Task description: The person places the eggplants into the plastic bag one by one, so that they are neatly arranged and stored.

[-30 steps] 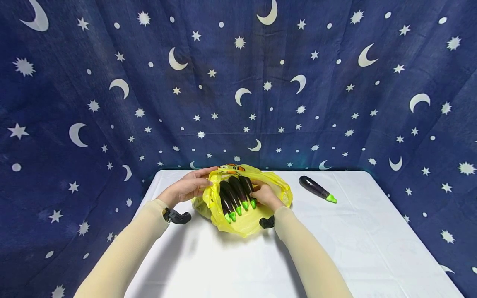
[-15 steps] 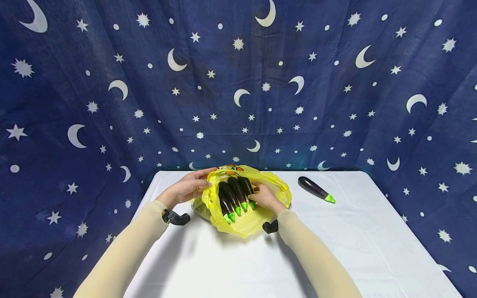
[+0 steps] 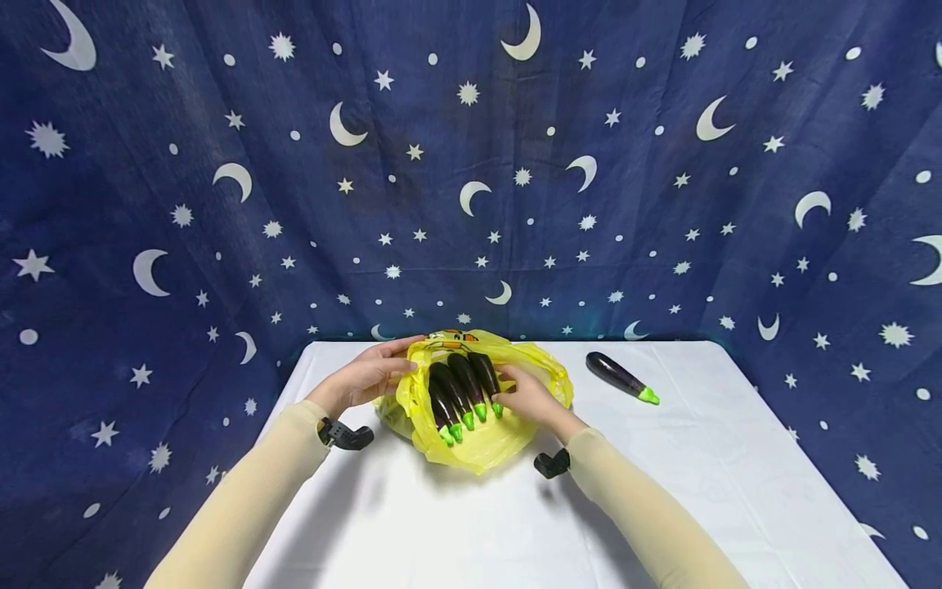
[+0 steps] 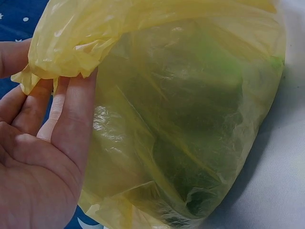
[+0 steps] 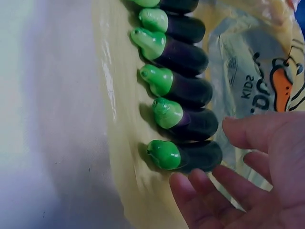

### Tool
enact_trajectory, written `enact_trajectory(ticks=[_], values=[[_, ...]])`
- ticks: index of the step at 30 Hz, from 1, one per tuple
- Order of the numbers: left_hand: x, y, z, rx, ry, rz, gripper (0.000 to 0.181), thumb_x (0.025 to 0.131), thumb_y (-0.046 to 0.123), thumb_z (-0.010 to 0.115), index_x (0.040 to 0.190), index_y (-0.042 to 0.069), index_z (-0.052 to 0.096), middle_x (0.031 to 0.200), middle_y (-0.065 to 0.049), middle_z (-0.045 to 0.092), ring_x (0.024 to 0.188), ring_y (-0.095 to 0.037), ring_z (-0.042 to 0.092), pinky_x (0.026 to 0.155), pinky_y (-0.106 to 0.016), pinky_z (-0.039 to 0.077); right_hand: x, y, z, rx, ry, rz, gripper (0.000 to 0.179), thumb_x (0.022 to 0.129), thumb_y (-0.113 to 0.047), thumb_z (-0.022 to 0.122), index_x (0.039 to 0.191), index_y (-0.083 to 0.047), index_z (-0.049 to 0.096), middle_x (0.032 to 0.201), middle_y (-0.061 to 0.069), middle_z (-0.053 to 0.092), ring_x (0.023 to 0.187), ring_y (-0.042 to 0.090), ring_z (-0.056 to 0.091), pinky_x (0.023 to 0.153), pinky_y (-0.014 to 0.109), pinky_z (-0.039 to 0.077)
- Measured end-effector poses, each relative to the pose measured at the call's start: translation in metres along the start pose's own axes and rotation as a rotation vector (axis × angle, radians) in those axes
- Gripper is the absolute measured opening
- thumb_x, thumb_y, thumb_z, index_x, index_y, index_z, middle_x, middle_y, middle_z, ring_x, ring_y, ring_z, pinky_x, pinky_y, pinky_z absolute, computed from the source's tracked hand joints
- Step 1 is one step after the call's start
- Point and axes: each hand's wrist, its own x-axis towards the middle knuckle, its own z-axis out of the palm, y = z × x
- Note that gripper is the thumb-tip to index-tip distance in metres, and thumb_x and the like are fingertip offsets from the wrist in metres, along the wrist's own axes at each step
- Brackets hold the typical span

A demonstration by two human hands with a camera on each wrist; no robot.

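A yellow plastic bag [image 3: 478, 460] lies on its side with its mouth toward me. Several dark eggplants [image 3: 464, 380] with green stem ends sit in a row inside. My left hand [image 3: 366, 378] holds the bag's rim at the left; in the left wrist view its fingertips go under the bunched plastic [image 4: 90, 55]. At the mouth's right side is my right hand [image 3: 533, 399], fingers spread and loosely bent. Its fingertips [image 5: 178, 183] reach beside the nearest eggplant [image 5: 198, 155] in the right wrist view, gripping nothing.
One more eggplant [image 3: 621, 376] lies on the white-covered table [image 3: 706, 491], right of the bag. A dark blue curtain [image 3: 471, 164] with moons and stars hangs behind the table and along both sides.
My right hand and forearm have drawn back a little to the right, away from the eggplants. The left hand keeps its hold on the bag, and the eggplants stay in their row.
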Motion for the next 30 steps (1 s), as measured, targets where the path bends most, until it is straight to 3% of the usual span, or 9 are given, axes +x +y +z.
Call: enact_trajectory(ticks=[8, 15, 22, 30], values=[[0.001, -0.002, 0.000, 0.011, 0.016, 0.006, 0.071, 0.097, -0.002, 0.060, 0.161, 0.014, 0.034, 0.154, -0.019, 0.044, 0.110, -0.022, 0.067, 0.087, -0.039, 0.060, -0.015, 0.000, -0.015, -0.001, -0.120, -0.122, 0.062, 0.093, -0.009, 0.071, 0.151, -0.003, 0.048, 0.138, 0.025, 0.058, 0.117, 0.040, 0.061, 0.093, 0.047, 0.055], [0.004, -0.001, 0.001, 0.011, 0.023, 0.006, 0.073, 0.096, -0.002, 0.060, 0.162, 0.014, 0.032, 0.155, -0.020, 0.042, 0.112, -0.023, 0.066, 0.090, -0.041, 0.059, -0.030, 0.001, -0.036, -0.015, -0.150, -0.174, 0.059, 0.095, -0.013, 0.070, 0.150, -0.007, 0.051, 0.137, 0.022, 0.060, 0.112, 0.033, 0.064, 0.096, 0.046, 0.053], [0.008, -0.001, -0.004, 0.012, 0.018, 0.000, 0.072, 0.097, -0.003, 0.058, 0.162, 0.015, 0.032, 0.156, -0.021, 0.041, 0.110, -0.023, 0.067, 0.089, -0.041, 0.059, -0.036, 0.013, -0.063, 0.015, -0.129, -0.193, 0.053, 0.096, -0.010, 0.070, 0.147, -0.008, 0.055, 0.132, 0.014, 0.064, 0.114, 0.038, 0.063, 0.097, 0.047, 0.053], [0.008, -0.001, -0.005, 0.018, 0.000, -0.002, 0.071, 0.099, -0.003, 0.057, 0.162, 0.015, 0.030, 0.158, -0.023, 0.036, 0.112, -0.024, 0.066, 0.090, -0.041, 0.059, -0.048, 0.025, -0.104, -0.029, -0.041, -0.105, 0.055, 0.095, -0.016, 0.072, 0.147, -0.007, 0.055, 0.133, 0.016, 0.064, 0.114, 0.033, 0.064, 0.091, 0.041, 0.056]])
